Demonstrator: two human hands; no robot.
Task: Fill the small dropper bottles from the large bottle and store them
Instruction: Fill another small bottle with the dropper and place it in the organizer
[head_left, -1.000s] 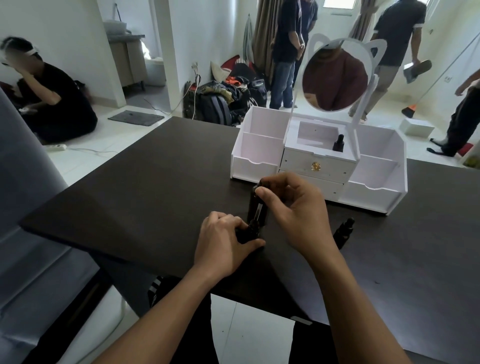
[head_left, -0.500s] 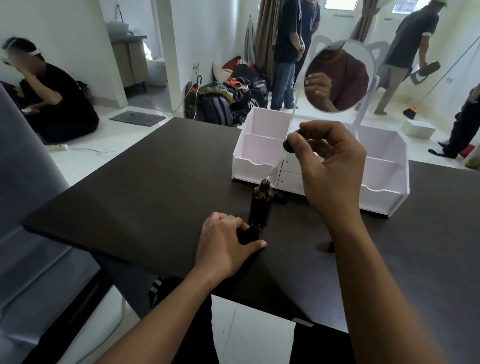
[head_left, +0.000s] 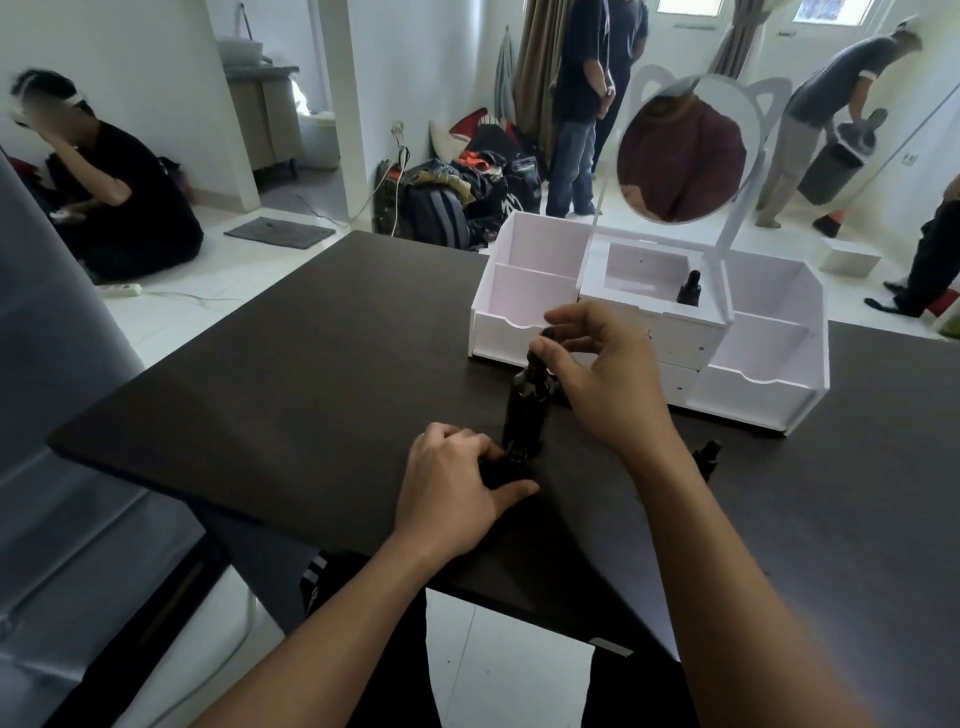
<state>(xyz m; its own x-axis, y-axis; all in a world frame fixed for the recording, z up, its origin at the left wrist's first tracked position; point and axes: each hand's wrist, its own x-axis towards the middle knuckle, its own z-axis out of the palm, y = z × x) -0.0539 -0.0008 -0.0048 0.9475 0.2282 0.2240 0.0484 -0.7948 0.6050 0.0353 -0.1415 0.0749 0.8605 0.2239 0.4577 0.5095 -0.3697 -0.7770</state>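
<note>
The large dark bottle (head_left: 527, 415) stands upright on the dark table (head_left: 311, 374). My right hand (head_left: 602, 374) pinches the dropper cap (head_left: 537, 358) at the top of that bottle. In front of it, my left hand (head_left: 452, 483) is wrapped around a small dropper bottle (head_left: 511, 462), mostly hidden by my fingers. Another small dropper bottle (head_left: 707, 457) stands to the right, partly behind my right forearm. A third small bottle (head_left: 690, 288) sits in the centre compartment of the white organizer (head_left: 753, 384).
The white organizer carries a round mirror (head_left: 680, 150) with cat ears and stands at the table's far side. Several people stand or sit on the floor beyond the table. Bags (head_left: 447, 202) are piled by the wall.
My right hand, raised high with the dropper half a second ago, has come back down onto the top of the large bottle. My left hand has stayed on the small bottle.
</note>
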